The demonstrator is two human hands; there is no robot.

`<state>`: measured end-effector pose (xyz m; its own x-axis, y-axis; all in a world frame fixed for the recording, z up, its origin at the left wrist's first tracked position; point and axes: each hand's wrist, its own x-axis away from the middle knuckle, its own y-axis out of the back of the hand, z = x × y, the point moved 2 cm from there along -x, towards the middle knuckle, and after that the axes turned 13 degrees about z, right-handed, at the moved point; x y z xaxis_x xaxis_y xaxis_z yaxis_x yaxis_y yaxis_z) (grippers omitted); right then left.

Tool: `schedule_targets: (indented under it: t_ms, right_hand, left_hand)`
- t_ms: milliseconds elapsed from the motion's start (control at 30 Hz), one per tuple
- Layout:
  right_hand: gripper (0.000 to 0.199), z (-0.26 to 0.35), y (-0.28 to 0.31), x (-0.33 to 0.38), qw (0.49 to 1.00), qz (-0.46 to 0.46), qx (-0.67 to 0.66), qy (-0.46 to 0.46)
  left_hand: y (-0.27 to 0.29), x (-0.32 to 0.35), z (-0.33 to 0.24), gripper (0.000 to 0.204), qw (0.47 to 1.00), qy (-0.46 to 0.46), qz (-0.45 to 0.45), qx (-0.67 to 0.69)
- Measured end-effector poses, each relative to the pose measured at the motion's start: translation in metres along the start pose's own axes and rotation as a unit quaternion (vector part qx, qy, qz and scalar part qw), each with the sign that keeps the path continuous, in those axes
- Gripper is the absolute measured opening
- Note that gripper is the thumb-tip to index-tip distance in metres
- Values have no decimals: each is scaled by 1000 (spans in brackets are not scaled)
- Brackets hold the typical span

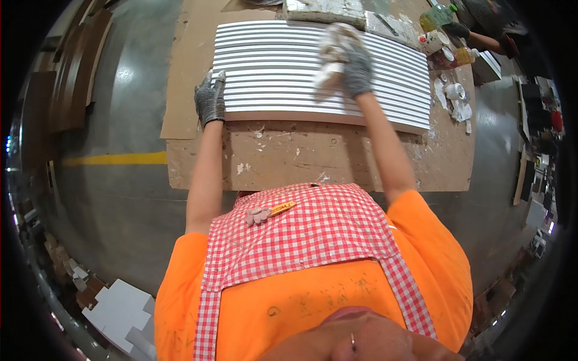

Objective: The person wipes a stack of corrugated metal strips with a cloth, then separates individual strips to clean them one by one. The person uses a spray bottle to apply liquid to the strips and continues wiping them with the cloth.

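Note:
A white panel with long raised slats lies flat on the brown work table. My left hand, in a dark grey glove, grips the panel's left edge with the thumb toward the top face. My right hand, also gloved, is pressed round a whitish, stained cloth over the right half of the slats. Motion smears the cloth and the right fingers.
A paint-stained block sits behind the panel. At the far right stand bottles, a white tub and a tape roll. Another person's gloved hand is beside the bottles. Brown boards stand off to the left.

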<state>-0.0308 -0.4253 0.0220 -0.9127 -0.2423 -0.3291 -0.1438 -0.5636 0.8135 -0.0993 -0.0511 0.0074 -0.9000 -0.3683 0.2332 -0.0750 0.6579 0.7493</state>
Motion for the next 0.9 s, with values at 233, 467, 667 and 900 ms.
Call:
schedule_targets:
  t_ms: [233,467,667,900]
  right_hand:
    - [31,-266,135,69,921,103,309,-216]
    - [49,-203,107,59,882,222,194,-368]
    - [50,-137,12,62,975,34,110,-188]
    - [47,89,-77,-17,992,54,-80,78]
  left_hand:
    - [1,6,-25,63,1000,16,8,-17]
    - [5,13,-25,61,999,25,-24,-13]
    - [5,11,-35,60,1000,22,-6,-17]
    - [-4,0,-9,54,992,-94,-48,-71]
